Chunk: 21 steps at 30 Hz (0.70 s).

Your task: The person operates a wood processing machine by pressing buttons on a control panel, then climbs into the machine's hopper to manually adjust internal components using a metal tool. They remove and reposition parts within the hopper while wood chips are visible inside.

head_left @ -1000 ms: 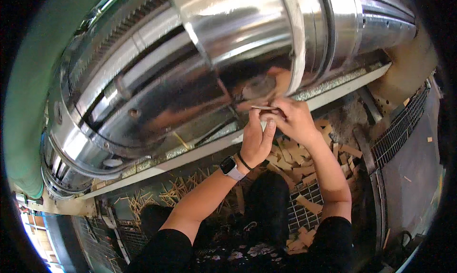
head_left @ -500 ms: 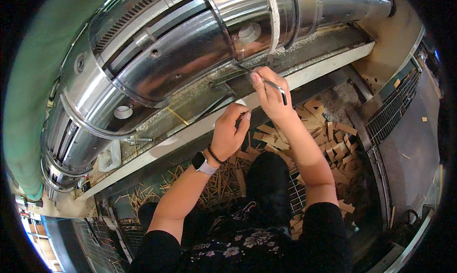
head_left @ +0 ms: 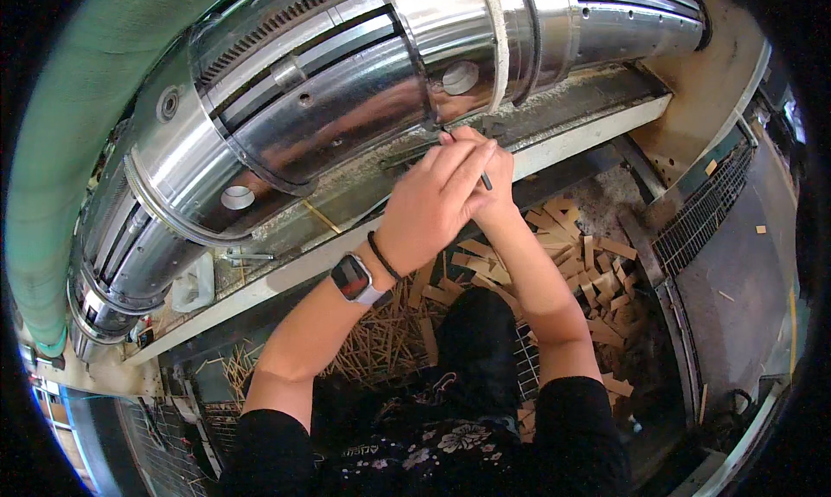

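Observation:
The black hex key (head_left: 486, 182) is mostly covered by my hands; one short end sticks out below the fingers. My right hand (head_left: 495, 190) is closed around it, at the lower edge of the shiny metal cylinder (head_left: 333, 116). Over the right hand lies my left hand (head_left: 433, 198), its fingers bent across the knuckles and closed around hand and key together. Where the key's tip meets the cylinder is hidden behind the fingers. A round hole (head_left: 460, 78) opens in the cylinder just above my hands.
A pale beam (head_left: 589, 138) runs under the cylinder. Cardboard scraps (head_left: 597, 276) and thin strips (head_left: 372, 341) litter the floor around my legs. A green roller (head_left: 86, 151) rises on the left. Another hex key (head_left: 247, 256) and a clear plastic bag (head_left: 192, 285) rest on the ledge.
My left hand has moved up and right, from beside the right hand to over it. The hex key has turned, and its long arm no longer shows. The view has shifted slightly.

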### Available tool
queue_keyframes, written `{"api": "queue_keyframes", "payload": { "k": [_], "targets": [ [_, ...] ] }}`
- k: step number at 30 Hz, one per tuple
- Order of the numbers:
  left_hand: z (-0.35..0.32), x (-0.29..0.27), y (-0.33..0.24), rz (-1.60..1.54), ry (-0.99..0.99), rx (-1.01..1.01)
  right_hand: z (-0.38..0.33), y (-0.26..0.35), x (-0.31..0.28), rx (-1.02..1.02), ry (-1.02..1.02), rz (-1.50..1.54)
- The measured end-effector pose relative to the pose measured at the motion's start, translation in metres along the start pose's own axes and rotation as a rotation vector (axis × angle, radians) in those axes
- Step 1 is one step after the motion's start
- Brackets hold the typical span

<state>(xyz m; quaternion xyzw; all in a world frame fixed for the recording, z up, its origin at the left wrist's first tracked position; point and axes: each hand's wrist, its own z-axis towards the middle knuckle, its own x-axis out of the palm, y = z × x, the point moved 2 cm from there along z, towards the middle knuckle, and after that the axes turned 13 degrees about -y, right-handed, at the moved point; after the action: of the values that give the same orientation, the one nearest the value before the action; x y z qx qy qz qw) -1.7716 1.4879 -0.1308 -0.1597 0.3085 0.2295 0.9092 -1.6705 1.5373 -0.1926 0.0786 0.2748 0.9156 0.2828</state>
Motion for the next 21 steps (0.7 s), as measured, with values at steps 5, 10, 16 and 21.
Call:
{"api": "queue_keyframes", "payload": {
  "k": [5,10,16,21],
  "targets": [
    [0.010,0.001,0.010,0.043,-0.045,0.100,0.003,-0.005,0.002,-0.048,-0.051,0.095],
    [0.012,-0.003,0.010,0.128,-0.081,0.025,-0.002,-0.001,0.007,-0.092,0.003,-0.075],
    [0.000,0.020,0.019,-0.561,-0.303,-0.622,-0.003,-0.003,0.000,-0.021,0.062,-0.131],
    [0.002,0.021,0.016,-0.426,-0.136,-0.139,-0.004,-0.014,-0.004,0.036,0.031,-0.041]
  ]
}}
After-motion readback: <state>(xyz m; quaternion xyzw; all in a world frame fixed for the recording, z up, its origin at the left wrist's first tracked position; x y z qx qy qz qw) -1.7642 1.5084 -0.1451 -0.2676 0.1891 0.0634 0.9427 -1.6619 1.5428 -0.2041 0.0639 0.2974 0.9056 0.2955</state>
